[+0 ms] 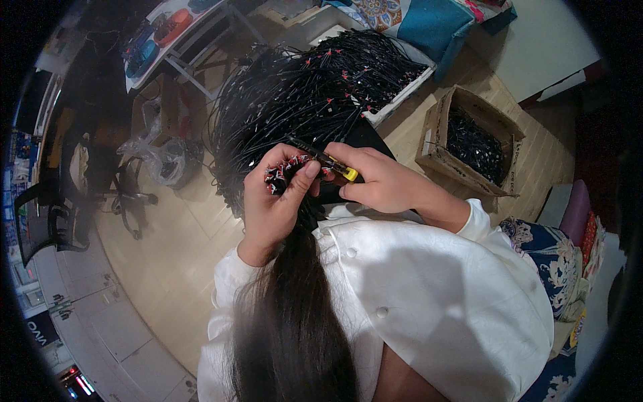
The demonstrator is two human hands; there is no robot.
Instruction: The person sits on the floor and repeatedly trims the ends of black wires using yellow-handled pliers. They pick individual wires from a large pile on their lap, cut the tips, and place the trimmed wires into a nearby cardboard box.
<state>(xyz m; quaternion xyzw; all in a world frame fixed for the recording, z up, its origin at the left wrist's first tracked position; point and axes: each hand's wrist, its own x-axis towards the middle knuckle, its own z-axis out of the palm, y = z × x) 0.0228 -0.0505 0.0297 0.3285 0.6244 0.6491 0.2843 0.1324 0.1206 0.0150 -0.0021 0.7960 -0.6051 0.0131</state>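
My left hand (271, 206) is closed around a thick bundle of thin black cables (281, 176). Their red and white tips point up between my thumb and fingers. My right hand (384, 178) grips a slim black and yellow hand tool (350, 173) whose dark narrow front crosses toward the bundle's tips. I cannot tell exactly what kind of tool it is. Just beyond both hands spreads a large heap of black cables (281, 100), several with red ends. Part of this heap rests in a white tray (402, 100), and loose lengths hang over the near side.
An open cardboard box (437, 138) on the floor at the right holds short black pieces (474, 145). A folding table (188, 30) with coloured baskets stands far left. Below it are a plastic bag (163, 161) and a chair base (128, 196). Long hair (301, 321) hangs below my hands.
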